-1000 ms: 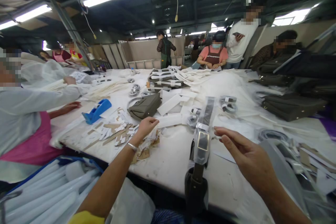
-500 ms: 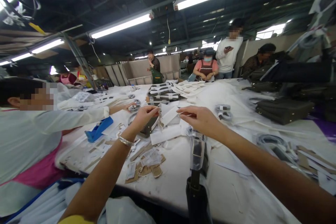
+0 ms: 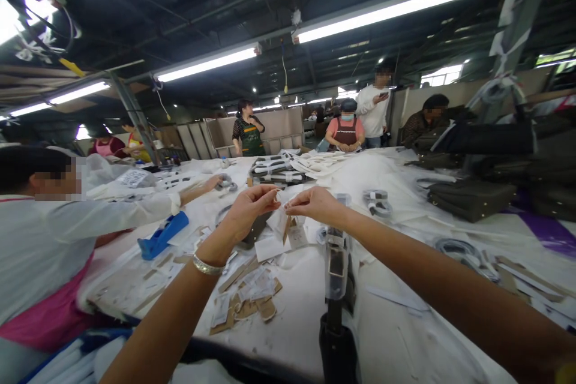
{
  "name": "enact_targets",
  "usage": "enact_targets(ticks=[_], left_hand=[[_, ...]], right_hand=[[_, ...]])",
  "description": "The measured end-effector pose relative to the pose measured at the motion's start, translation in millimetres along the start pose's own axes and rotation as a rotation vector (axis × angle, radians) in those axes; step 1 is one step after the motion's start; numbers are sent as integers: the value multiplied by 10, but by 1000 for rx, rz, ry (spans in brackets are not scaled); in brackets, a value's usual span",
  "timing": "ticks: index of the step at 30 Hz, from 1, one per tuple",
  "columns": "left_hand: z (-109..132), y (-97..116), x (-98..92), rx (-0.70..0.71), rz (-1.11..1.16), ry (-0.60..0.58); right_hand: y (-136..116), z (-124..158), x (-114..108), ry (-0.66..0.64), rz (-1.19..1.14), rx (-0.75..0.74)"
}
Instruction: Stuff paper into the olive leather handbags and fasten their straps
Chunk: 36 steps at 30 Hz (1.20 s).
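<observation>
Over the table, my left hand [image 3: 252, 209] pinches a thin white tag string, its loop just showing at the fingertips. My right hand [image 3: 318, 206] is close beside it, thumb and fingers pressed together on the same string. White and brown hang tags [image 3: 285, 227] dangle below the fingers. Partly hidden behind my left hand is a dark bag [image 3: 255, 234] on the table. Below my right hand lies a dark strap with a plastic-wrapped buckle [image 3: 336, 261]. A pile of brown tags and clear packets [image 3: 252, 297] lies nearer to me.
At the left, a co-worker [image 3: 90, 216] reaches across to a coiled, wrapped strap [image 3: 227, 182]. A blue tape dispenser [image 3: 162, 236] stands before that person. Wrapped handles [image 3: 276, 168] are stacked farther back. Dark bags [image 3: 470, 198] and coiled straps [image 3: 463, 252] lie to the right.
My right hand has moved left, up to my left hand, and now pinches the string. The tags hang between both hands. The co-worker's hand stays near the coiled strap.
</observation>
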<state>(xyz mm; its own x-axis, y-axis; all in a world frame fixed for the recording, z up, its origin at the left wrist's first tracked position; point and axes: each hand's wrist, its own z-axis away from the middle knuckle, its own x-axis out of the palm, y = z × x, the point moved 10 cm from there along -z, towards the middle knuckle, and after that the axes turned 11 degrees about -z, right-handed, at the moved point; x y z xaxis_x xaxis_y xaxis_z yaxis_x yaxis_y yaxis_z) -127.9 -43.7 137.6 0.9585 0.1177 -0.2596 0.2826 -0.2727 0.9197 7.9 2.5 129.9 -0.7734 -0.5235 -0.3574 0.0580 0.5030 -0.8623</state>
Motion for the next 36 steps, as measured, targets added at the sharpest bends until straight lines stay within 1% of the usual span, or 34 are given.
enact_targets(ticks=[3, 5, 8, 11, 13, 14, 16, 18, 21, 23, 25, 28, 30, 32, 34, 36], left_hand=[[37, -45, -40, -11, 41, -9], [47, -88, -115, -4, 4, 14], [40, -180, -306, 24, -228, 90], [25, -300, -483, 39, -475, 154], [21, -354, -536, 44, -548, 182], [22, -354, -524, 55, -577, 190], [25, -300, -409, 83, -611, 179], [27, -185, -166, 125, -591, 105], [38, 56, 240, 203, -475, -29], [43, 199, 393, 237, -423, -53], [42, 272, 471, 231, -375, -68], [66, 298, 573, 178, -249, -153], [94, 314, 605, 140, -180, -182], [114, 331, 609, 99, -113, -178], [123, 342, 617, 56, -43, -177], [121, 354, 636, 23, 19, -182]], right_hand=[[-8, 32, -95, 37, -22, -1], [-3, 47, -183, 93, -42, 13], [-10, 71, -297, 173, -96, 27], [-43, 84, -334, 186, -120, 25], [-62, 90, -355, 201, -94, 30], [-73, 91, -367, 212, -72, 32], [-121, 87, -374, 224, -30, 10], [-187, 79, -354, 219, -24, -37], [-261, 80, -298, 190, -41, -86], [-292, 105, -282, 184, -38, -96], [-332, 156, -305, 198, -35, -110], [-375, 270, -382, 227, -34, -112], [-381, 361, -423, 223, -46, -107], [-373, 456, -406, 165, -112, -124], [-327, 551, -319, 56, -217, -134], [-235, 641, -202, -53, -273, -108]])
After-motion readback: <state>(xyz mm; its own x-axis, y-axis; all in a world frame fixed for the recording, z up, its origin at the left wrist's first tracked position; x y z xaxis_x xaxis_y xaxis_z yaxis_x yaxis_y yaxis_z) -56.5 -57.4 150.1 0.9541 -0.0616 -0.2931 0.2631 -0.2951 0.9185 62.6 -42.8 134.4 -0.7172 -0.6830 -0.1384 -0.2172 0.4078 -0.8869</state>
